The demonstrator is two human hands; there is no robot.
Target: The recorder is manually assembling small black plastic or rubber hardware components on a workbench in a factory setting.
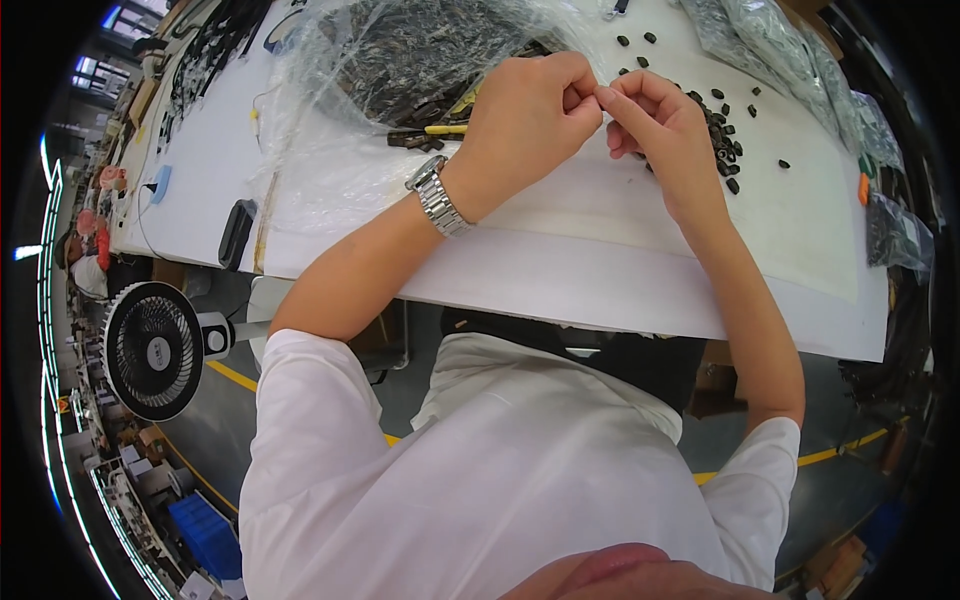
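Note:
My left hand [522, 128], with a metal-band watch [439, 198] on its wrist, is closed in a pinch above the white table [560, 262]. Its fingertips meet those of my right hand [668, 140], which is pinched too. What they hold between them, if anything, is too small and hidden to make out. Small black pieces [733, 186] lie scattered beside and beyond my right hand. Behind my left hand, a large clear plastic bag [315, 100] lies open with a heap of dark small parts [420, 50] in it. A yellow stick-like thing [444, 129] shows partly beside that hand.
More clear plastic bags [790, 60] lie along the right side. A black oblong case [237, 234] rests at the table's left front edge, near a blue box with a cable [160, 184]. Below stands a round fan [153, 350]. Black straps [205, 60] lie at the far left.

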